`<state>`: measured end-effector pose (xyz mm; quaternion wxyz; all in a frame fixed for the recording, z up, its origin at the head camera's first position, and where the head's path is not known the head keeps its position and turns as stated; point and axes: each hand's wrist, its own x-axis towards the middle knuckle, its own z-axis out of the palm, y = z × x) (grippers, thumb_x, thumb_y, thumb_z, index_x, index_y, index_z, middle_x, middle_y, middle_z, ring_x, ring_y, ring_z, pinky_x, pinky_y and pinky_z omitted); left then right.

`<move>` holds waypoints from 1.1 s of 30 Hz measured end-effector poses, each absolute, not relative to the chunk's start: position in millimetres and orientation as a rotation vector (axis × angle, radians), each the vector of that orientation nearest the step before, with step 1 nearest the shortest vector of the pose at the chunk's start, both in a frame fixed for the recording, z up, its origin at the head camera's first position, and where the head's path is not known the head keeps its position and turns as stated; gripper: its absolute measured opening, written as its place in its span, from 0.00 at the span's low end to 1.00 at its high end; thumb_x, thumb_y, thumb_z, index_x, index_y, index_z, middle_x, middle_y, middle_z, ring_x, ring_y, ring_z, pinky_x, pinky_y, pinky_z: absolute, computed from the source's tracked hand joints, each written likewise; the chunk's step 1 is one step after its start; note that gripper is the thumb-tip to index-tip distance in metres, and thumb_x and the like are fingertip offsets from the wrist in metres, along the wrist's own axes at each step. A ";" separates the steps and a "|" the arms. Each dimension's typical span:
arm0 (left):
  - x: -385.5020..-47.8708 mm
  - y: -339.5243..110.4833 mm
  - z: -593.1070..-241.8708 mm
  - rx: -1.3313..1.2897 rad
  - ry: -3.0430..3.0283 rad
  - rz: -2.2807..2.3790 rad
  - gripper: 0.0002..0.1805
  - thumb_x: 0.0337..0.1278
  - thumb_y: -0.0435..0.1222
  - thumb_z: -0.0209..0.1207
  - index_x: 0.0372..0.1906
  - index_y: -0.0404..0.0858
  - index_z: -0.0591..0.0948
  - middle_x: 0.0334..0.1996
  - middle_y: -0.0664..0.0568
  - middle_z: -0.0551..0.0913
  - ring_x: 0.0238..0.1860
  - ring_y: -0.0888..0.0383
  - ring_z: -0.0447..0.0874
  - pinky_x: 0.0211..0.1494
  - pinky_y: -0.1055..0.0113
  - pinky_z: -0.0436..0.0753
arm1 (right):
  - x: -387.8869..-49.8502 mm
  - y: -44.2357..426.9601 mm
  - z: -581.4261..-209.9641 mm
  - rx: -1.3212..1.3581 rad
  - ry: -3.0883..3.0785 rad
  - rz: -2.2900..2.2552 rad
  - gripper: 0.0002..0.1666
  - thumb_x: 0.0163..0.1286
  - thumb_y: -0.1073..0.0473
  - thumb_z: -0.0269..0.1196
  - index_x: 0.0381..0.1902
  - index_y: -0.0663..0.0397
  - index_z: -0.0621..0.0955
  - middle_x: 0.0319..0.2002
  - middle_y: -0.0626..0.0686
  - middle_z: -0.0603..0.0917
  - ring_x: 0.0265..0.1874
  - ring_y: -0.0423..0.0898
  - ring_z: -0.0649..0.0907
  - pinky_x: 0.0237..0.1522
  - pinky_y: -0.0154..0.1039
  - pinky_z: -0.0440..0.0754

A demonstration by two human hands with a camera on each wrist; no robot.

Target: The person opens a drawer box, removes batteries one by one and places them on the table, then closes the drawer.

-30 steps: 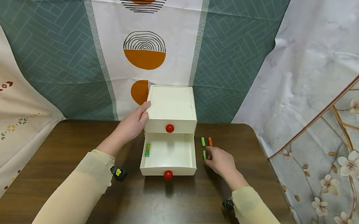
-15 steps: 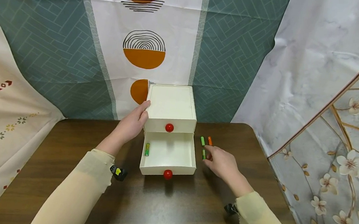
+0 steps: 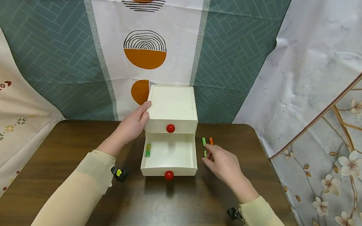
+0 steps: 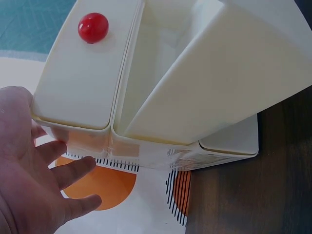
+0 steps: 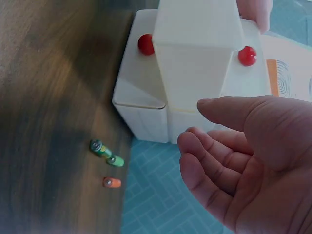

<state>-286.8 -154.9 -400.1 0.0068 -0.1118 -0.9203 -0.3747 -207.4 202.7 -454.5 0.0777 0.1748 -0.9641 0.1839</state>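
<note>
Touching the left side of the white drawer box (image 3: 173,103), the left hand (image 3: 129,128) has long, spread fingers with nothing pinched in them. Its thumb is by the top edge. The middle drawer (image 3: 173,152) is pulled out, and one green battery (image 3: 148,150) sits inside, near the left wall. A red knob (image 3: 169,175) is on its front.

The right hand (image 3: 223,163) is just right of that drawer. Its fingers bend softly, with a gap to the thumb, and hold nothing. Three batteries sit near it on the brown surface (image 3: 170,215): a dark green battery (image 5: 101,149), a light green battery (image 5: 116,161) and an orange battery (image 5: 111,182). The two green ones maybe touch; it is hard to tell.
</note>
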 end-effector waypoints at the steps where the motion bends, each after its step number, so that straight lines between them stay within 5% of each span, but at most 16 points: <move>1: -286.7 -155.1 -400.1 -0.350 -2.879 -1.174 0.36 0.89 0.51 0.33 0.93 0.48 0.51 0.91 0.49 0.48 0.89 0.45 0.49 0.88 0.43 0.51 | -206.4 201.8 -452.9 0.527 -2.879 0.553 0.25 0.72 0.56 0.75 0.65 0.55 0.87 0.38 0.41 0.87 0.34 0.41 0.86 0.36 0.48 0.86; 23: -288.3 -155.9 -402.0 -0.364 -2.867 -1.189 0.36 0.89 0.50 0.33 0.92 0.47 0.52 0.91 0.48 0.49 0.89 0.46 0.49 0.88 0.43 0.51 | -188.2 178.0 -424.2 0.584 -2.707 0.599 0.25 0.75 0.53 0.75 0.67 0.52 0.87 0.36 0.39 0.88 0.27 0.41 0.82 0.27 0.41 0.80; 30: -289.8 -156.8 -403.9 -0.391 -2.849 -1.199 0.36 0.89 0.49 0.33 0.92 0.44 0.53 0.91 0.48 0.49 0.89 0.47 0.49 0.89 0.46 0.51 | -186.4 162.3 -420.2 0.631 -2.719 0.609 0.27 0.75 0.52 0.76 0.68 0.50 0.87 0.36 0.38 0.88 0.36 0.45 0.89 0.28 0.38 0.79; 33: -289.8 -156.7 -404.1 -0.394 -2.846 -1.199 0.36 0.89 0.49 0.33 0.92 0.44 0.53 0.91 0.48 0.49 0.89 0.47 0.48 0.89 0.46 0.51 | -185.6 155.8 -419.3 0.653 -2.733 0.591 0.26 0.75 0.52 0.75 0.68 0.50 0.86 0.37 0.38 0.87 0.30 0.42 0.85 0.26 0.38 0.78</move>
